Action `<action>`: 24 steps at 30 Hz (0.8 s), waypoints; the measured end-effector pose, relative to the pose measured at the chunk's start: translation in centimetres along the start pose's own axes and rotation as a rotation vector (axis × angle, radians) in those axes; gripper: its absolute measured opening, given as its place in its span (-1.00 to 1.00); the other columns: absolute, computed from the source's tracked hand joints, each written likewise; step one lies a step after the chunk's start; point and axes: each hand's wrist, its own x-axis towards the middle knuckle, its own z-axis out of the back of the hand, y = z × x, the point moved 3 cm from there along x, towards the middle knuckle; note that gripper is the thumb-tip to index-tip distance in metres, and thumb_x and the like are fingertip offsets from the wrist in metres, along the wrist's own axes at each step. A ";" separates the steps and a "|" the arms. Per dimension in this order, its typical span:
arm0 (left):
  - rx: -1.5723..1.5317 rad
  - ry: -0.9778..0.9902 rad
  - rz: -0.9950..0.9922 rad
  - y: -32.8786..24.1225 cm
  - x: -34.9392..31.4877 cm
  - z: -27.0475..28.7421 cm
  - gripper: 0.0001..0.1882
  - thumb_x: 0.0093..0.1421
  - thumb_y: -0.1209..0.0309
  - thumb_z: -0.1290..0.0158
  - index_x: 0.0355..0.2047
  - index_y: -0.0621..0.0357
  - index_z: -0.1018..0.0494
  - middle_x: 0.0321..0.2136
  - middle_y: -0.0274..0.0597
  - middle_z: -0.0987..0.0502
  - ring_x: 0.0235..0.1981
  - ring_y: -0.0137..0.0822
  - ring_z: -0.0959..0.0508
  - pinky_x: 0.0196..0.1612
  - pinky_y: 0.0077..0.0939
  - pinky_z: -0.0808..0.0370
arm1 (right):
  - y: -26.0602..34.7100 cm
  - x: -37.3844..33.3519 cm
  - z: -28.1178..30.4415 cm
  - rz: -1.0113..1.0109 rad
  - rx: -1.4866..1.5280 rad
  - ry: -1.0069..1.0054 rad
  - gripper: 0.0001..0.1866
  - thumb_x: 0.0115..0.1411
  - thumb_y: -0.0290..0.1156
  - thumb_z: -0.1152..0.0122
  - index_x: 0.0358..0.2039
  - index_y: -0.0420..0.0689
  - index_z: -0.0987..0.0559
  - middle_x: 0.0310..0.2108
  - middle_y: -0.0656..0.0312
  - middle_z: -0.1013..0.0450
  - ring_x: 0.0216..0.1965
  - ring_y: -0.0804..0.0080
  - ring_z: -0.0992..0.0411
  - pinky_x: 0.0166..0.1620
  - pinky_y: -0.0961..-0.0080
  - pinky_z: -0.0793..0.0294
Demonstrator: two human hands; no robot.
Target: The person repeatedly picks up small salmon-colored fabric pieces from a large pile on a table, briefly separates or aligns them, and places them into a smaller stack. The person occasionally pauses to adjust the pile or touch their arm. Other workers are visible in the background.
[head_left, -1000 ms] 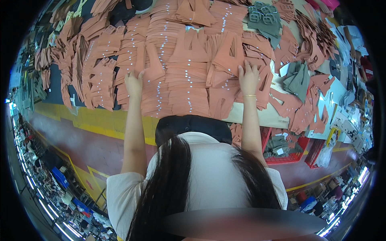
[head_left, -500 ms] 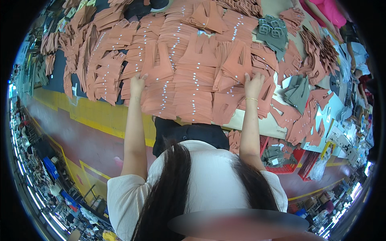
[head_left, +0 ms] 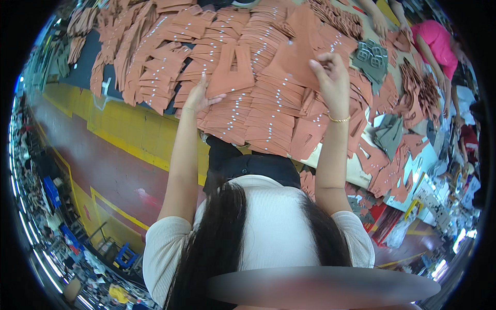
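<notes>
Head view: many stacks of brown cut pieces were laid on a big table.
Left hand: it was laid flat and open by a notched brown piece on a stack.
Right hand: a large brown sheet was pinched and held up over the stacks.
Risk: the neat stacks could be pushed crooked if the sheet was dragged.
Change: both hands were pressed flat on the stacks before; the sheet has since been lifted.

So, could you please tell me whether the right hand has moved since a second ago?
Yes. The right hand has lifted off the stacked orange pieces it lay flat on, and now pinches one orange piece raised above them.
</notes>
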 end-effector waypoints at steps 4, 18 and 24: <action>-0.033 0.020 0.022 0.1 0.0 0.1 -0.07 0.21 -0.33 0.51 0.20 0.29 -0.14 -0.03 0.01 -0.47 -0.17 -0.07 -0.59 -0.24 -0.39 -0.60 | -0.7 1.8 -9.1 -0.073 0.515 0.251 -0.82 0.12 -0.50 -0.26 -0.28 -0.15 -0.45 -0.36 0.31 -0.46 -0.33 0.66 -0.40 -0.27 0.71 -0.41; 0.034 -0.092 -0.016 0.4 0.2 -0.5 -0.48 0.25 0.21 -0.04 0.08 0.32 -0.27 -0.05 0.00 -0.46 -0.24 -0.16 -0.61 -0.32 -0.54 -0.60 | -13.7 1.2 -19.6 -0.318 -0.145 0.465 -0.72 0.04 -0.34 -0.33 -0.30 -0.21 -0.50 -0.49 0.25 -0.47 -0.45 0.52 -0.41 -0.33 0.53 -0.42; 0.221 -0.113 -0.039 -3.9 -1.6 -3.7 -0.60 0.20 0.40 -0.07 0.01 0.35 -0.33 -0.15 -0.03 -0.52 -0.35 -0.20 -0.63 -0.41 -0.61 -0.58 | -11.1 1.4 -17.2 -0.257 -0.015 0.337 -0.75 0.09 -0.32 -0.27 -0.28 -0.20 -0.51 -0.39 0.17 -0.54 -0.32 0.39 -0.50 -0.20 0.45 -0.46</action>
